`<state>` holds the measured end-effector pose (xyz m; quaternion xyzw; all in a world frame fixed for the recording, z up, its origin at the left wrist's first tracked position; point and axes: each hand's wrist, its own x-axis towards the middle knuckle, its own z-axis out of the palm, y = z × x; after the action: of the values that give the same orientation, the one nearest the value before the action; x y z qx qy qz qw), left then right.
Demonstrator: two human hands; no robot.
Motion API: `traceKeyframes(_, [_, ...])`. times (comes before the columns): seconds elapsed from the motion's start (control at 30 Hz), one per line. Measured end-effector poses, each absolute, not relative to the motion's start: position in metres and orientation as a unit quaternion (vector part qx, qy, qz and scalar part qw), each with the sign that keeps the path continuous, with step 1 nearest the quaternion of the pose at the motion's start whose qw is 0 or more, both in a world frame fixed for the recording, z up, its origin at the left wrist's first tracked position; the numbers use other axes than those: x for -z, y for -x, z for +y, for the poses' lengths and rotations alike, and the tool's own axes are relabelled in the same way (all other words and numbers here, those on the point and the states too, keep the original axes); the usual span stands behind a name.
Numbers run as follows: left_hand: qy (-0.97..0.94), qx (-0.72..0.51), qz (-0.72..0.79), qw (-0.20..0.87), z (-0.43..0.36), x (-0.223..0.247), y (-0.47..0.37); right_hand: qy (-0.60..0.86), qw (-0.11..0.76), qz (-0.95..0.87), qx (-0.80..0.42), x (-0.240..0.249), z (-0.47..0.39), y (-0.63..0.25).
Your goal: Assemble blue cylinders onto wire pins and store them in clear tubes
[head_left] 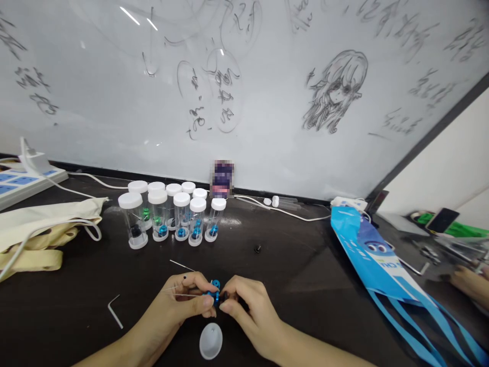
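Observation:
Near the table's front, my left hand [187, 298] pinches a small blue metal part [216, 284] between thumb and fingers. Thin pale strands [179, 294] run across that hand, and a thin rod [182, 265] shows just above it. My right hand [250, 308] is closed against the blue part, its fingertips on a small dark piece [224, 295] whose kind I cannot make out. Below both hands lies a white cap [211, 340]. To the left of my left hand is a hex key [114, 312]. A small black part [257, 248] sits beyond my right hand.
Several transparent tubes with white caps [182, 216] stand at the back left, holding blue, green and black parts. A blue bag [367, 255] lies at right, cloth [42, 234] and a power strip [30, 178] at left. Another person's hand [469, 283] shows at far right.

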<state>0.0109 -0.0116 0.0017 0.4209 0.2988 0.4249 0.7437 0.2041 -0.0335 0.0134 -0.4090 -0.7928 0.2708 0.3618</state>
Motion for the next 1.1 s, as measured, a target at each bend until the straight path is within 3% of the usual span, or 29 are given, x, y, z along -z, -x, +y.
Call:
traceKeyframes(0.23, [-0.427,-0.424,0.293,0.743,-0.0107,-0.0009,-0.0101,0.394,0.395,-0.782,-0.278,-0.0118,-0.0327,-0.2034])
traceKeyframes(0.67, [-0.418,-0.427,0.301,0.743,-0.011,-0.0024,-0.0104,0.423,0.361,-0.784,-0.276,-0.0115,-0.0318,-0.204])
traceKeyframes(0.9, [-0.423,-0.428,0.297,0.741,-0.0104,-0.0018,-0.0092,0.396,0.398,-0.783,-0.266,-0.0108,-0.0333,-0.2028])
traceKeyframes(1.1, [-0.43,-0.42,0.297,0.742,-0.011,0.0002,-0.0096,0.406,0.354,-0.797,-0.272,-0.0131,-0.0325,-0.204])
